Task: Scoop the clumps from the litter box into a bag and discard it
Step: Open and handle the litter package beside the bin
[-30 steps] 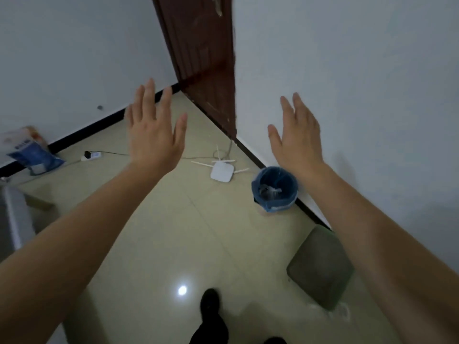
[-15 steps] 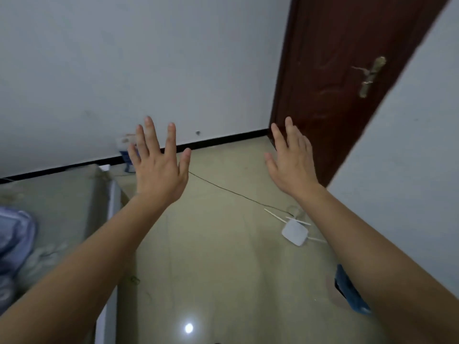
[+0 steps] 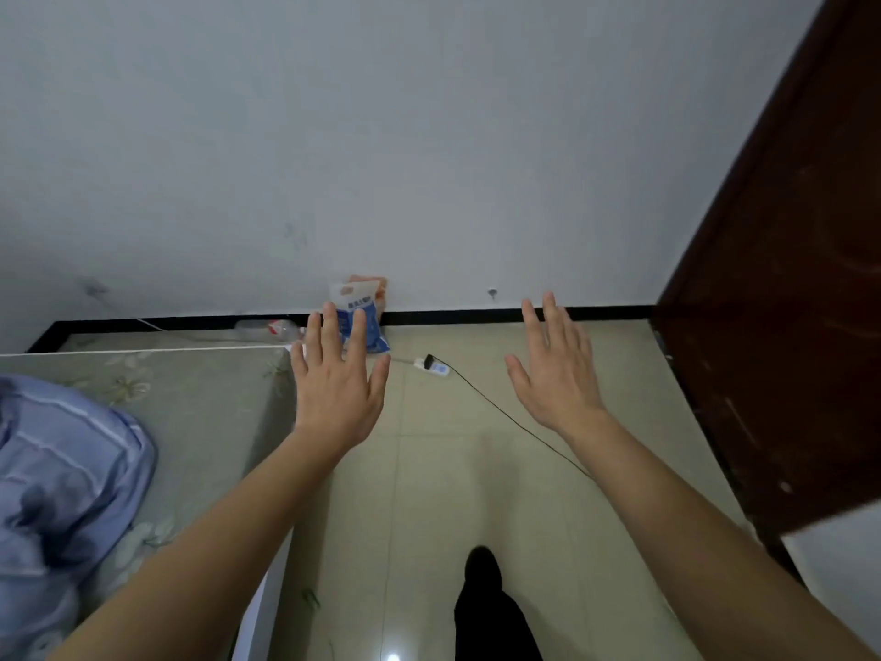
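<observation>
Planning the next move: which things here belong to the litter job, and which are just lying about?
Job: left hand, right hand, both empty; nothing else for it shows.
Lying about: blue pack (label unreadable), bottle, power strip, cable, bed, blanket, door.

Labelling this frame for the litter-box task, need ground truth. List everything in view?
wall: 1, off-white, far side
baseboard: 1, black, foot of wall
door: 1, dark brown, right
floor: 1, beige tiles, centre
bed: 1, grey-green floral cover, left
blanket: 1, blue, bunched on bed
bag: 1, blue and white, leaning on wall
orange pack: 1, orange, behind bag
bottle: 1, clear, lying by baseboard
power strip: 1, white, floor between hands
cable: 1, black, from strip toward right forearm
leg: 1, black trousers, bottom centre
left hand: 1, open, empty
right hand: 1, open, empty
</observation>
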